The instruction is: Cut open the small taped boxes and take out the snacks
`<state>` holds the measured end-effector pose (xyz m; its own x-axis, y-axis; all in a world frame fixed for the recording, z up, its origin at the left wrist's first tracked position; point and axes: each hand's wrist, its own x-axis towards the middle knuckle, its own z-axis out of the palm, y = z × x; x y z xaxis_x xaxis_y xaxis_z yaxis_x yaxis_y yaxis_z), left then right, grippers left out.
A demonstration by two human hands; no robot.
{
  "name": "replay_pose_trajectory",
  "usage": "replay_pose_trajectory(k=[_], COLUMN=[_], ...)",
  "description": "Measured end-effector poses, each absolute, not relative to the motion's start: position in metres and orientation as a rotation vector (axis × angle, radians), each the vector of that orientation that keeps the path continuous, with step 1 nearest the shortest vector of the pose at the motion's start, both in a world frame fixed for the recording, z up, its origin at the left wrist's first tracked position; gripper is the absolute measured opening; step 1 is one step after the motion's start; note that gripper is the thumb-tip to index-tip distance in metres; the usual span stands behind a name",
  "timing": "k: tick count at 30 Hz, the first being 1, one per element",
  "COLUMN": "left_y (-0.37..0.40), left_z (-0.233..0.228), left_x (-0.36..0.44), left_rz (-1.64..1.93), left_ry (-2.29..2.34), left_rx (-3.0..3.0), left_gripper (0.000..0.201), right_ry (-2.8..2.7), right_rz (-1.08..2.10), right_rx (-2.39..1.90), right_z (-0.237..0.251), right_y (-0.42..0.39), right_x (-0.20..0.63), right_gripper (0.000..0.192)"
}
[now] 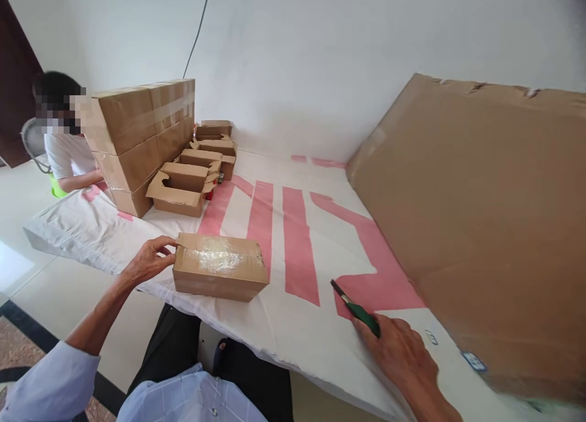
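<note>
Small taped box [220, 274] sits on white/pink sheet [293, 226], near front edge. L hand [149, 260] is curled lightly on box's left end, fingertips touching the top corner; no full grasp. R hand [398, 349] is closed on a green-handled cutter [356, 309], tip pointed toward the box but well apart from it.

Risks, judged:
- Box is steadied at one end only; could slide or pivot if pushed by the blade.
- L fingers lie close to the tape seam; slip of cutter = cut.
- Large cardboard sheet [480, 226] leans just beside R hand; elbow room is limited.
</note>
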<state>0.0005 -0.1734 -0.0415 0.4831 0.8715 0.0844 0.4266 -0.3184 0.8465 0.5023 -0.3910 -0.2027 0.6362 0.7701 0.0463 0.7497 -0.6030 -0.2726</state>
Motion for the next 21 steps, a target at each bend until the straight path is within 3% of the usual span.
replay_pose_trajectory(k=[4,9,15,21], left_y=[-0.172,-0.171,-0.171,-0.173], left_z=[-0.047,-0.053,-0.061,-0.056], left_x=[0.001,0.001,-0.003,-0.001], left_rz=[0.744,0.700,0.696,0.708], left_ry=[0.935,0.823,0.831,0.745], left_rx=[1.930,1.888,1.765,1.732], left_gripper=[0.026,0.029,0.038,0.040], right_ry=[-1.105,-0.912,-1.529,-1.905], right_rz=[0.220,0.522,0.891,0.876], right_rx=[-2.590,-2.029,-1.580,-1.419], right_z=[-0.175,-0.112,-0.026,0.011], right_y=[-0.378,-0.340,-0.303,-0.272], right_x=[0.485,0.442,0.356,0.313], right_gripper=[0.044,0.036,0.039,0.039])
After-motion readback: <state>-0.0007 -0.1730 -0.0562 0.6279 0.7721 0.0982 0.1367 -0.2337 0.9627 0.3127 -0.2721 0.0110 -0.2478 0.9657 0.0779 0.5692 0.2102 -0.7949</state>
